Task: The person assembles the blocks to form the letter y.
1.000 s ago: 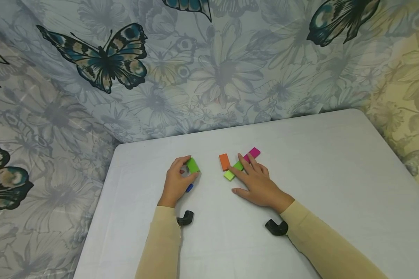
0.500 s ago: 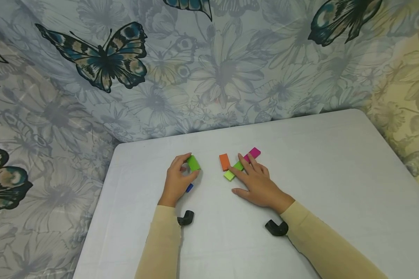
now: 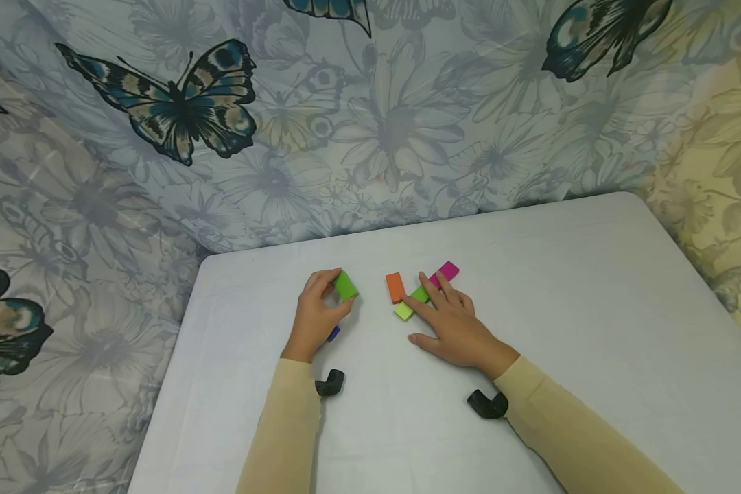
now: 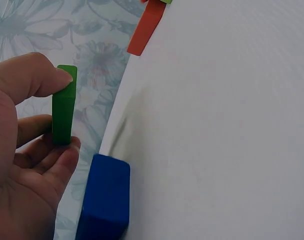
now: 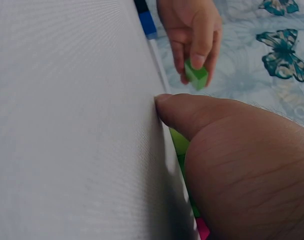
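My left hand (image 3: 313, 319) pinches a green block (image 3: 345, 285) between thumb and fingers. In the left wrist view that block (image 4: 64, 107) stands on edge in the grip, above the white tabletop. Just below the same hand lies a blue block (image 3: 333, 333), partly covered by it in the head view. My right hand (image 3: 460, 329) rests with spread fingers over a slanting row: a lime block (image 3: 403, 311), a second green block (image 3: 419, 295) and magenta pieces (image 3: 449, 269). Fingers hide parts of this row. An orange block (image 3: 394, 288) touches the row's lower left end.
A white-covered table (image 3: 562, 288) carries all the blocks. Behind it hangs a butterfly-and-flower patterned cloth (image 3: 401, 130), which also runs down the left side. A black wrist-worn piece (image 3: 330, 383) sits at the left cuff, another black piece (image 3: 488, 404) at the right.
My left hand has moved slightly away from me and to the right with the green block, which has tilted a little. The right hand stays over the row.
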A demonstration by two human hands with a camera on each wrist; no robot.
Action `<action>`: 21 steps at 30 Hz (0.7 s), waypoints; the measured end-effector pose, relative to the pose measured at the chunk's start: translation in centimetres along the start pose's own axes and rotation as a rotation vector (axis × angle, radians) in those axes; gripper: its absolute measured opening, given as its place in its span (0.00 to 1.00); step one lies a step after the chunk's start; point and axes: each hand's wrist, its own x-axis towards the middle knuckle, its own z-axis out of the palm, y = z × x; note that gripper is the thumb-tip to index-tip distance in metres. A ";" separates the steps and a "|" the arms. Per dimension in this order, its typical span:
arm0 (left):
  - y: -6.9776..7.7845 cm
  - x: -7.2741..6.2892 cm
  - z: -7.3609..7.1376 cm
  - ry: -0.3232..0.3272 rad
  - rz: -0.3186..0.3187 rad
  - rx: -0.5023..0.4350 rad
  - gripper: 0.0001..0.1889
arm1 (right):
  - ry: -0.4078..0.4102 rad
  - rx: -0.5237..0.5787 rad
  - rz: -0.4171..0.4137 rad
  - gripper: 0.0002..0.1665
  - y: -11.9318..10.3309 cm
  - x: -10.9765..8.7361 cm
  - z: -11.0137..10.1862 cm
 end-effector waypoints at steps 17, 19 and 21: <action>0.4 2.8 1.9 -0.030 -0.009 -0.010 0.32 | 0.008 -0.007 -0.008 0.46 0.0 -0.2 -0.1; 0.4 3.1 2.1 -0.025 -0.009 -0.007 0.32 | 0.010 -0.012 -0.007 0.46 0.1 -0.2 0.0; 0.5 3.4 2.2 -0.023 -0.006 -0.009 0.31 | 0.012 -0.010 -0.007 0.46 0.0 -0.1 0.0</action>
